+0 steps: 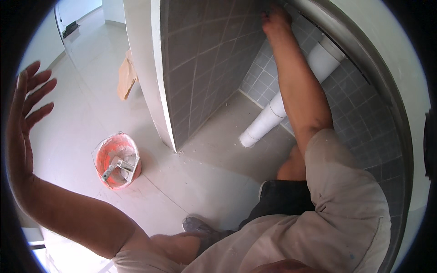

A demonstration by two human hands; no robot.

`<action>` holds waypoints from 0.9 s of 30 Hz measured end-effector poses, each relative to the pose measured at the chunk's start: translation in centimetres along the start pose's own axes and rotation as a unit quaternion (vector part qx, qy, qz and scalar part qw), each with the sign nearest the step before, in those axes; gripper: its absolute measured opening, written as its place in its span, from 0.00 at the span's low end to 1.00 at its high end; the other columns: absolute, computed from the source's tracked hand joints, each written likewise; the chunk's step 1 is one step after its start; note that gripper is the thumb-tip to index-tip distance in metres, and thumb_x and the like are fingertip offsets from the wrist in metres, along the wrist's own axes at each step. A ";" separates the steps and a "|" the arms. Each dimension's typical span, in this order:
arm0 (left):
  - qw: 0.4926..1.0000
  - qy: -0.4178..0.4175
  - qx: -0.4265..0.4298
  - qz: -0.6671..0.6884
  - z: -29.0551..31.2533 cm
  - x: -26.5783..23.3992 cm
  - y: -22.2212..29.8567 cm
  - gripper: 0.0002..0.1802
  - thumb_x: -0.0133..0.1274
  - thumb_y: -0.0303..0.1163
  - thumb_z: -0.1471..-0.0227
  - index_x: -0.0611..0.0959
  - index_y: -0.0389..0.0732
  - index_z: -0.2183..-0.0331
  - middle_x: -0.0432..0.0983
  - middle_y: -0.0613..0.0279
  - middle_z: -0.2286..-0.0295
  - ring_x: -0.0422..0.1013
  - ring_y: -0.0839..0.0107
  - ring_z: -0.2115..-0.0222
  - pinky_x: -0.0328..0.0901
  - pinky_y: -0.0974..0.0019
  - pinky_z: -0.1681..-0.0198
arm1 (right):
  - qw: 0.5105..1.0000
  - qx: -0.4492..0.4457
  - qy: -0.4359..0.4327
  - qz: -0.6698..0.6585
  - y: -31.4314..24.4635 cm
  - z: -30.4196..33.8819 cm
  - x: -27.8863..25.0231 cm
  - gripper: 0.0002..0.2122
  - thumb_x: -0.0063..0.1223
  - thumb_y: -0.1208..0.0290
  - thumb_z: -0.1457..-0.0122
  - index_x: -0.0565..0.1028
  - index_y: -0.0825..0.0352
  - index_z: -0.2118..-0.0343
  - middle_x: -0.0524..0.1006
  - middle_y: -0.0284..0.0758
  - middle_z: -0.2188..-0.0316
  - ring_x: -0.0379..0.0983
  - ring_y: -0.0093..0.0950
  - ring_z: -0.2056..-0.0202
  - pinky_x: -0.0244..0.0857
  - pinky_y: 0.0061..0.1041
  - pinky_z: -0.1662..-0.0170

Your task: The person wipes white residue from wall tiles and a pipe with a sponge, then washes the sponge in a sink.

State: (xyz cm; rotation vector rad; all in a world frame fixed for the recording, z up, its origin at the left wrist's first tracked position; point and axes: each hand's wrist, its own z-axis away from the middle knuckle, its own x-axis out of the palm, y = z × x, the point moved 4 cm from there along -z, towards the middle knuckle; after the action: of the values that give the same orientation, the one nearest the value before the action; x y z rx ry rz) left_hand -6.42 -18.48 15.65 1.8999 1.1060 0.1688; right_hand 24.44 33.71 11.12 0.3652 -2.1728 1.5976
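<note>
My left hand (28, 102) is raised at the far left, its fingers stretched out and apart, holding nothing. My right arm reaches up and away along the grey tiled wall (200, 63). At the end of it, my right hand (276, 20) is closed near the top of that wall, in shadow. Its fingers look curled, and whatever they grip is too dark and small to name. Below and beside the right forearm, a thick white pipe (268, 118) slants up from the floor toward the tiled corner.
An orange-red bucket (139, 166) smeared with white stands on the pale floor, with a scraper or trowel (110, 169) and other tools inside. A torn brown piece of cardboard (127, 77) lies beyond the white wall edge (157, 73). My shoe (198, 224) rests nearby.
</note>
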 end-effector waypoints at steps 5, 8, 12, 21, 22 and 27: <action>0.997 0.002 0.003 -0.083 -0.7 -3.8 -5.2 0.31 0.46 0.51 0.37 0.75 0.31 0.50 0.79 0.41 0.59 0.79 0.53 0.59 0.77 0.57 0.63 | 0.995 -0.080 0.005 -0.067 -1.4 7.0 4.2 0.12 0.49 0.76 0.39 0.79 0.67 0.55 0.78 0.34 0.62 0.71 0.27 0.65 0.66 0.26 0.59; 0.968 0.018 -0.002 -0.249 -0.9 -4.0 -7.7 0.36 0.37 0.64 0.38 0.74 0.46 0.44 0.77 0.53 0.51 0.75 0.61 0.49 0.70 0.56 0.48 | 0.984 -0.176 -0.002 -0.039 -1.9 11.4 6.1 0.12 0.47 0.79 0.39 0.79 0.68 0.56 0.78 0.35 0.64 0.71 0.25 0.65 0.65 0.25 0.62; 0.983 0.038 -0.032 -0.176 -1.6 -2.5 -8.8 0.34 0.48 0.62 0.42 0.79 0.45 0.48 0.80 0.55 0.55 0.77 0.61 0.52 0.72 0.58 0.51 | 0.945 -0.292 -0.133 0.066 -3.6 19.4 7.7 0.12 0.46 0.78 0.38 0.76 0.76 0.56 0.77 0.40 0.66 0.72 0.27 0.62 0.67 0.31 0.57; 0.990 0.024 -0.056 -0.131 -3.0 2.4 -6.9 0.33 0.51 0.61 0.44 0.81 0.43 0.50 0.82 0.55 0.60 0.78 0.65 0.55 0.71 0.61 0.54 | 0.816 -0.549 -0.129 0.123 -2.8 20.7 7.2 0.11 0.51 0.81 0.38 0.78 0.73 0.54 0.77 0.42 0.58 0.75 0.33 0.58 0.69 0.28 0.55; 0.989 0.012 -0.063 -0.131 -3.0 2.6 -6.7 0.32 0.51 0.59 0.42 0.80 0.43 0.49 0.81 0.55 0.58 0.77 0.65 0.54 0.71 0.61 0.54 | 0.869 -0.472 -0.103 0.107 -3.1 19.9 6.6 0.09 0.51 0.80 0.37 0.78 0.74 0.56 0.78 0.38 0.61 0.75 0.27 0.62 0.69 0.25 0.58; 0.991 -0.014 -0.087 -0.097 -3.2 2.0 -8.0 0.31 0.51 0.57 0.41 0.79 0.43 0.48 0.80 0.56 0.57 0.77 0.67 0.55 0.71 0.62 0.55 | 0.890 -0.422 -0.166 0.042 -4.8 25.8 9.2 0.09 0.50 0.79 0.37 0.78 0.73 0.57 0.80 0.38 0.64 0.76 0.27 0.65 0.71 0.25 0.60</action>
State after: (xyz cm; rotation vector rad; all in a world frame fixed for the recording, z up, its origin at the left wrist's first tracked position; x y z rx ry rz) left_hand -11.84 -13.42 10.84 1.6273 1.2102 0.1246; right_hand 14.03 8.01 13.00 0.2730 -2.9109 0.5028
